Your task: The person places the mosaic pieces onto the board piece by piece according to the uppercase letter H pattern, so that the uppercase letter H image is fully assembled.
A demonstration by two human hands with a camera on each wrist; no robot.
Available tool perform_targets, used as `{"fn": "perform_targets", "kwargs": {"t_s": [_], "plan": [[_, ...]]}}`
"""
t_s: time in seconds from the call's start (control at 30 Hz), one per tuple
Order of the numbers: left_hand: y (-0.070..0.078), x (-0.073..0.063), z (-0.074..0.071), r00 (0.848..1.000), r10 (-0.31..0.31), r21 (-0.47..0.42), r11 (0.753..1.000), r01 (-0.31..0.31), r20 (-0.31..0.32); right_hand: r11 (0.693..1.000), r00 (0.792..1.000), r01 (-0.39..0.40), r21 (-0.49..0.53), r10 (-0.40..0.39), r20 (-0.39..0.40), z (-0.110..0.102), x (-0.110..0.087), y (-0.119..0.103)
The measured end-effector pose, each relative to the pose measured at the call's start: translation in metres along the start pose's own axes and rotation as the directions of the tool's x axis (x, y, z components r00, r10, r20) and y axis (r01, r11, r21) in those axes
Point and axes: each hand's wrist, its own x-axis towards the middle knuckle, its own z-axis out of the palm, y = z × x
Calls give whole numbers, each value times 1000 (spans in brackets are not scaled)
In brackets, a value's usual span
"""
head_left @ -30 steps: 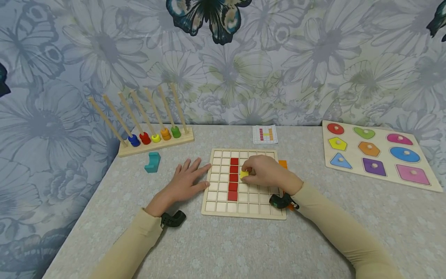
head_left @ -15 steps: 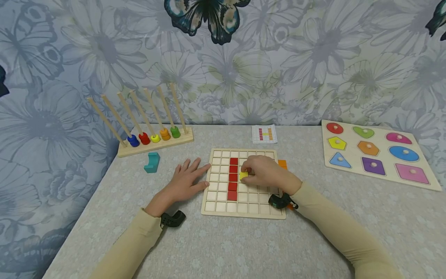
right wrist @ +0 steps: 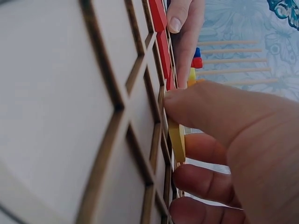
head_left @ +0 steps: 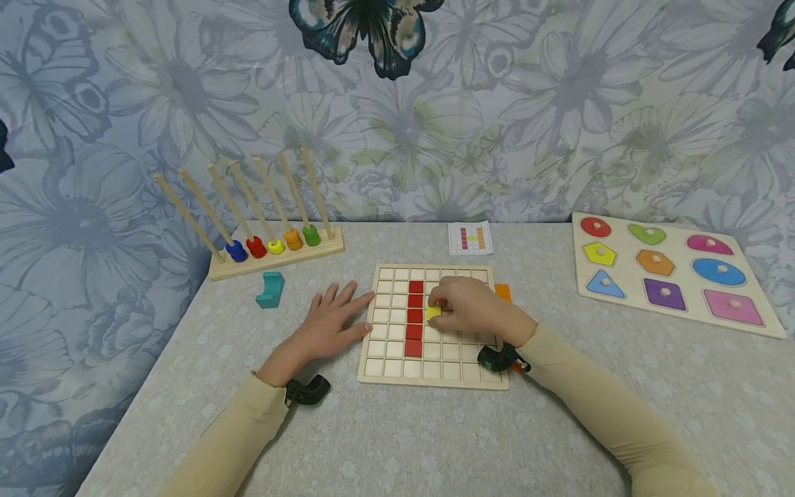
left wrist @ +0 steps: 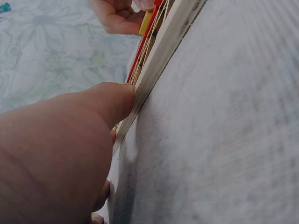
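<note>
A wooden grid board (head_left: 435, 384) lies on the table, with a column of several red square tiles (head_left: 414, 316) in its cells. Between thumb and fingers, my right hand (head_left: 478, 307) pinches a yellow tile (head_left: 433, 313) at the cell just right of the middle red one. The right wrist view shows this yellow tile (right wrist: 176, 140) edge-on against the grid, its far side behind the thumb. My left hand (head_left: 326, 328) lies with fingers spread at the board's left edge; in the left wrist view its thumb (left wrist: 114, 100) touches that edge.
Orange tiles (head_left: 503, 291) lie right of the board, partly hidden by my right arm. Behind stands a small pattern card (head_left: 470, 239). A peg stand with coloured rings (head_left: 279, 255) and a teal block (head_left: 270, 290) are left; a shape puzzle (head_left: 630, 273) is right.
</note>
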Motion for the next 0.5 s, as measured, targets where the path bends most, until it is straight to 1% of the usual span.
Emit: {"fn": "perform_targets", "kwargs": {"t_s": [0.5], "plan": [[-2, 0, 1, 1000, 7, -1, 1000, -7, -3, 1000, 1000, -20, -1, 20, 15, -2, 0, -3]]}}
